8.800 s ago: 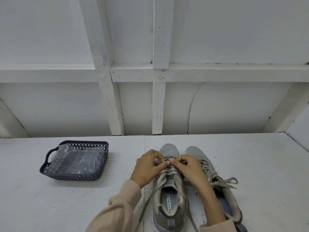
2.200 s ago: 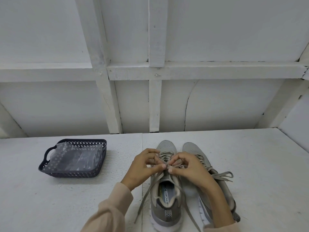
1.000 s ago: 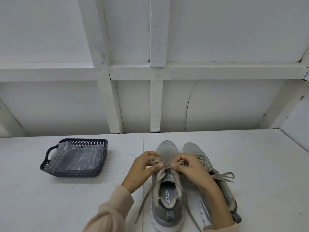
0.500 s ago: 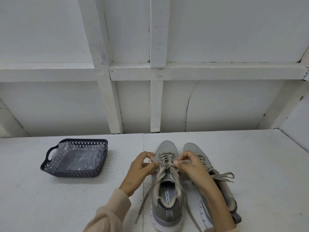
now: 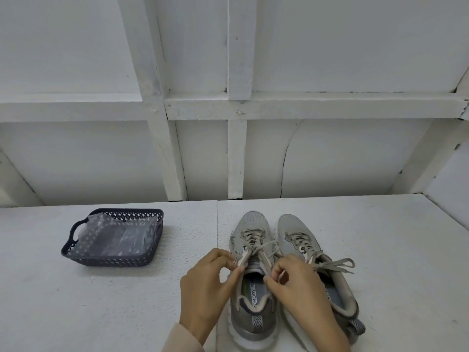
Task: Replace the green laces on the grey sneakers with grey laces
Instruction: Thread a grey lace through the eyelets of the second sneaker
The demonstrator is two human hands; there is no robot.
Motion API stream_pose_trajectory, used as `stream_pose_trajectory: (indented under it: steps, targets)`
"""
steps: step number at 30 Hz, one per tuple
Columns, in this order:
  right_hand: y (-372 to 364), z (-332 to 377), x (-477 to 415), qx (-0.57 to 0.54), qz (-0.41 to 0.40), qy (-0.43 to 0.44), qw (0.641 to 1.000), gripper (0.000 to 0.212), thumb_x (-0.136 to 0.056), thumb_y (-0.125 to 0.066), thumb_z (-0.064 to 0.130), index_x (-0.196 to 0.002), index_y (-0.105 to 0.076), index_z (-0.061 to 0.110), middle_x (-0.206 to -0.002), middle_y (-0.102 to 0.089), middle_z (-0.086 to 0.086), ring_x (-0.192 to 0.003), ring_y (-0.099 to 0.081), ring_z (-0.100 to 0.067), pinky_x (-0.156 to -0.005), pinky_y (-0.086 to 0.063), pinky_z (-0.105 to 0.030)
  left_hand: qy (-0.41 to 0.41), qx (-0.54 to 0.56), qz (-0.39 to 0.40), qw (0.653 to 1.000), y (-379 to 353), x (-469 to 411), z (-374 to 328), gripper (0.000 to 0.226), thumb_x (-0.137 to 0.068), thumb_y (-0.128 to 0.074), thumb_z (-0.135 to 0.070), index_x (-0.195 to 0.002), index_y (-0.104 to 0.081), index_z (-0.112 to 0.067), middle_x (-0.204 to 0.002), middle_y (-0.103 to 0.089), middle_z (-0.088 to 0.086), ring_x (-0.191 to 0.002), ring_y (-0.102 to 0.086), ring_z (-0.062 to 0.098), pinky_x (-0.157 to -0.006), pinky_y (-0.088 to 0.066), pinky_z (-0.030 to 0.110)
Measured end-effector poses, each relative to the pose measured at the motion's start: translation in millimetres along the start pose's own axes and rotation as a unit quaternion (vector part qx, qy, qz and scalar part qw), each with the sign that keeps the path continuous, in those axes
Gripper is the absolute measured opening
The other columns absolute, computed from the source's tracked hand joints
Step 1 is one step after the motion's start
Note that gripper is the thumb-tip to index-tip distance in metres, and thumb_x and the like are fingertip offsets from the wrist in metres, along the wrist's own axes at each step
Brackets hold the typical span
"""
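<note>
Head view: two grey sneakers sit side by side on the white table [image 5: 101, 301], toes pointing away from the person, heels near the bottom edge. Both hands work over the left-side sneaker [image 5: 252, 222], just above its tongue & open collar. L hand [image 5: 205, 283] comes in from the bottom edge w/ a beige sleeve [image 5: 177, 341] at the wrist, back of hand up, fingers curled; thumb & index pinch one strand of the grey lace [image 5: 253, 241] on the shoe's left side. R hand [image 5: 299, 290] reaches in from lower right, crossing over the right-side sneaker [image 5: 291, 227] & hiding part of its collar; its fingers are curled too, thumb & index pinching the other strand. The two strands cross btwn the hands over the top eyelets, pulled fairly taut; lower rows are already threaded in grey. The right-side sneaker is laced in grey as well, w/ a tied bow [image 5: 335, 264] lying out to its right. Well apart to the left stands a dark lattice basket [image 5: 76, 252] w/ a clear plastic bag [image 5: 114, 237] inside; can't tell what the bag holds. Behind the table, a white panelled wall [image 5: 330, 161].
</note>
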State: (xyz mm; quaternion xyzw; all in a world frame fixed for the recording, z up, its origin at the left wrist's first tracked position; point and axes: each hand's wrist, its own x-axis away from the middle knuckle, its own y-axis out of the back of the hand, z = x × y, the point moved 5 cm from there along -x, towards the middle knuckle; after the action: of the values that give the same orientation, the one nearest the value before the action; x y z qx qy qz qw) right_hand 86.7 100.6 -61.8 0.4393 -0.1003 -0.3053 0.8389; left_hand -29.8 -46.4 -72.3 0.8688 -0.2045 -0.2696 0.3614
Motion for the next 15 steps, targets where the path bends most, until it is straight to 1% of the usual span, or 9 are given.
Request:
stream_pose_trajectory:
  steps: [1, 2, 5, 7, 9, 10, 12, 13, 15]
  targets:
    - [0, 1, 2, 0.002, 0.006, 0.004, 1.000, 0.029, -0.080, -0.070, 0.037, -0.063, -0.050, 0.027, -0.083, -0.054, 0.009, -0.074, -0.052, -0.003, -0.067, -0.040, -0.023, 0.001, -0.001, 0.006, 1.000, 1, 1, -1, 0.025, -0.081, -0.064, -0.058, -0.072, -0.064, -0.036, -0.103, -0.056, -0.036, -0.090, -0.051, -0.018, -0.057, -0.035, 0.010]
    - [-1, 2, 3, -0.005, 0.014, 0.007, 1.000, 0.029, -0.081, -0.070, 0.038, -0.063, -0.051, 0.027, -0.083, -0.053, 0.008, -0.074, -0.052, -0.003, -0.067, -0.040, -0.023, 0.000, 0.008, 0.017, 1.000, 1, 2, -2, 0.026, -0.082, -0.063, -0.059, -0.073, -0.064, -0.035, -0.105, -0.055, -0.036, -0.092, -0.052, -0.018, -0.059, -0.038, 0.011]
    - [-3, 6, 4, -0.055, 0.039, 0.021, 0.997, 0.025, -0.081, -0.071, 0.032, -0.064, -0.054, 0.027, -0.083, -0.053, 0.007, -0.075, -0.053, -0.004, -0.069, -0.042, -0.022, 0.004, 0.077, 0.074, 0.994, -4, 7, -5, 0.032, -0.080, -0.054, -0.063, -0.077, -0.065, -0.033, -0.109, -0.054, -0.032, -0.096, -0.056, -0.011, -0.074, -0.052, 0.024]
    - [-4, 8, 4, -0.088, 0.052, 0.021, 0.995, 0.023, -0.081, -0.073, 0.029, -0.066, -0.056, 0.027, -0.085, -0.053, 0.006, -0.077, -0.053, -0.003, -0.069, -0.041, -0.019, 0.010, 0.114, 0.092, 0.989, -6, 10, -5, 0.031, -0.080, -0.053, -0.059, -0.079, -0.066, -0.031, -0.110, -0.054, -0.031, -0.096, -0.058, -0.008, -0.078, -0.054, 0.028]
    - [-4, 8, 5, -0.110, 0.071, 0.016, 0.991, 0.021, -0.080, -0.074, 0.028, -0.066, -0.058, 0.028, -0.086, -0.052, 0.005, -0.078, -0.053, -0.003, -0.069, -0.040, -0.015, 0.020, 0.142, 0.114, 0.983, -6, 11, -7, 0.019, -0.085, -0.061, -0.047, -0.080, -0.067, -0.029, -0.109, -0.057, -0.027, -0.098, -0.059, -0.006, -0.080, -0.054, 0.026]
    - [-4, 9, 5, -0.117, 0.086, 0.015, 0.989, 0.020, -0.079, -0.074, 0.029, -0.066, -0.059, 0.028, -0.087, -0.051, 0.004, -0.078, -0.053, -0.004, -0.070, -0.040, -0.015, 0.024, 0.151, 0.129, 0.980, -6, 11, -7, 0.017, -0.085, -0.062, -0.046, -0.079, -0.066, -0.031, -0.108, -0.058, -0.025, -0.099, -0.058, -0.006, -0.082, -0.053, 0.025]
    - [-2, 13, 7, -0.130, 0.120, 0.011, 0.984, 0.015, -0.074, -0.075, 0.036, -0.069, -0.063, 0.028, -0.090, -0.052, 0.003, -0.080, -0.052, -0.004, -0.073, -0.041, -0.018, 0.025, 0.148, 0.168, 0.974, -5, 12, -9, 0.019, -0.076, -0.055, -0.057, -0.075, -0.063, -0.039, -0.114, -0.057, -0.025, -0.103, -0.056, -0.008, -0.087, -0.051, 0.024]
    - [-1, 15, 9, -0.140, 0.137, 0.008, 0.981, 0.016, -0.068, -0.074, 0.042, -0.071, -0.065, 0.029, -0.093, -0.052, 0.003, -0.083, -0.052, -0.003, -0.076, -0.043, -0.021, 0.023, 0.141, 0.192, 0.971, -5, 13, -11, 0.020, -0.071, -0.050, -0.062, -0.074, -0.061, -0.045, -0.118, -0.054, -0.027, -0.106, -0.054, -0.009, -0.090, -0.049, 0.026]
    - [3, 18, 12, -0.169, 0.163, 0.002, 0.972, 0.023, -0.056, -0.069, 0.052, -0.068, -0.067, 0.032, -0.099, -0.053, 0.005, -0.093, -0.053, -0.001, -0.083, -0.046, -0.027, 0.030, 0.142, 0.242, 0.959, -4, 16, -15, 0.017, -0.067, -0.050, -0.062, -0.075, -0.060, -0.051, -0.127, -0.046, -0.030, -0.114, -0.047, -0.012, -0.101, -0.042, 0.030]
